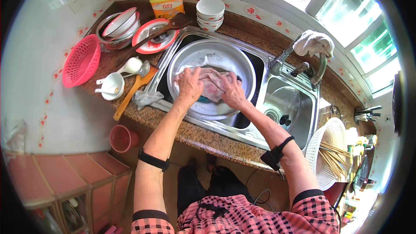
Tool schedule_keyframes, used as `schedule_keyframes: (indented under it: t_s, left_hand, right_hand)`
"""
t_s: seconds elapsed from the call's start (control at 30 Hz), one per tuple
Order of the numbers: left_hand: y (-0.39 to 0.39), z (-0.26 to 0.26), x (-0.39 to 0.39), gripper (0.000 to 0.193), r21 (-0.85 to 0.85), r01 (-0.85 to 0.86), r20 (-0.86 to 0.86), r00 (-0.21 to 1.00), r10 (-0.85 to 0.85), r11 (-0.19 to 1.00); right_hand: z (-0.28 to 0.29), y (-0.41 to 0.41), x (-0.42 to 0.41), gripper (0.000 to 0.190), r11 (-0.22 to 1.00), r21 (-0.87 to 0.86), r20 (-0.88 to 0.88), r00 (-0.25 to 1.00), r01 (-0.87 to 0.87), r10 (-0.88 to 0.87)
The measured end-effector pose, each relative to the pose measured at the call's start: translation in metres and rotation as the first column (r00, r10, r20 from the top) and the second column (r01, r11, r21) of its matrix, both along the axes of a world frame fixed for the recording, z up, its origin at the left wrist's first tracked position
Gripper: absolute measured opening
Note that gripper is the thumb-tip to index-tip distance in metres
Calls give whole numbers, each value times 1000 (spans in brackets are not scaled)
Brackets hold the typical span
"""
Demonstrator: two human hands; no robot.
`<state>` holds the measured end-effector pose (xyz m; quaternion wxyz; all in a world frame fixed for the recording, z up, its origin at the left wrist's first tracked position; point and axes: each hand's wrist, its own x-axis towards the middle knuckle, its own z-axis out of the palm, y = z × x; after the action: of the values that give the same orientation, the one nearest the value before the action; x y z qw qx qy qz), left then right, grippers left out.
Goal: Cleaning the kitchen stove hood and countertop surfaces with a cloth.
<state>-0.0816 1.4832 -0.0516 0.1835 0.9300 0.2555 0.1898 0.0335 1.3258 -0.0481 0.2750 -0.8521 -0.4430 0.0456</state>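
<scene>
A wide round metal basin point(211, 44) with soapy water rests over the left bowl of a steel double sink point(227, 126). Inside it, a wet pinkish cloth point(211, 84) is spread between both hands. My left hand point(190, 84) grips the cloth's left side, fingers bent over it. On the opposite side, my right hand point(232, 90) has its fingers curled on the cloth. Something dark teal point(204, 99) shows partly beneath the cloth. Both palms face down, so the fingertips are partly hidden.
Left of the sink lie a wooden spatula point(135, 91), white ladles, enamel plates and a pink basket point(81, 61). Stacked bowls point(210, 13) and a yellow detergent jug point(166, 1) stand behind. At right are the faucet point(281, 61), a glass lid point(287, 104) and a white basket with chopsticks point(325, 156).
</scene>
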Motion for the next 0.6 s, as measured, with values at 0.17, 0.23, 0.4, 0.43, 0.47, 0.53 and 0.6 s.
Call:
schedule_keyframes:
  t_s: [0.17,0.23,0.4,0.43,0.47,0.53,0.6]
  left_hand:
    - [5,-50,32,49,49,342,-202,924,-326,939]
    - [7,-58,41,48,-87,382,-404,830,-383,920]
    - [29,-53,22,49,-140,409,-406,807,-429,902]
    - [22,-40,26,48,-160,352,-203,903,-379,922]
    - [19,-33,26,47,-186,278,-4,959,-283,943]
    - [11,-40,20,45,-248,88,63,995,-74,965]
    - [-4,-56,34,49,-573,-96,-23,995,101,814]
  right_hand:
    - [-51,24,7,65,893,-447,14,998,-49,62]
    - [-70,24,15,67,868,-493,70,993,-52,100]
    - [-33,36,35,55,870,-444,-232,965,-214,119]
    - [-47,24,57,51,942,-285,-317,945,-179,83]
    - [-51,19,60,45,975,-185,-213,963,123,-162]
    - [-42,25,44,41,918,-126,-53,922,376,-385]
    - [-75,21,43,37,869,-282,-88,891,406,-445]
